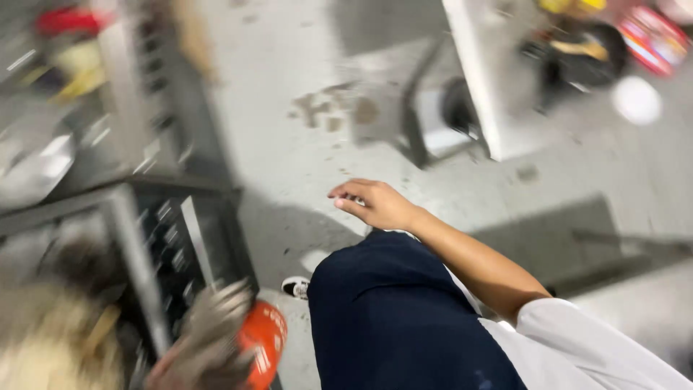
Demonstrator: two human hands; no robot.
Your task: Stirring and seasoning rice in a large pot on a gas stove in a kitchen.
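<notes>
A blurred downward view over a grey concrete floor [289,65] is given. The left hand [209,339], seemingly gloved in grey, is seen at the lower left edge, closed around an orange-red can [263,339]; the fingers are wrapped on its left side, and the can's rounded end is turned toward the right, its long axis running roughly up and down in the frame. The can is thus held low, just beside the dark-trousered leg [390,318] and above a white shoe tip [296,287] on the floor.

The right hand [375,204] is bare and empty, with the fingers loosely curled and pointing left; nothing is touched by it. It is held out over the floor above the knee, well apart from the can, so the left hand is the nearer one by far. A white sleeve [577,347] is seen at the lower right.

Along the left edge a metal rack [137,238] with dark crates is passed closely by the left hand; its contents cannot be told through the blur. At the upper right a white bench leg [476,87] and a dark round object stand, well apart from both hands
</notes>
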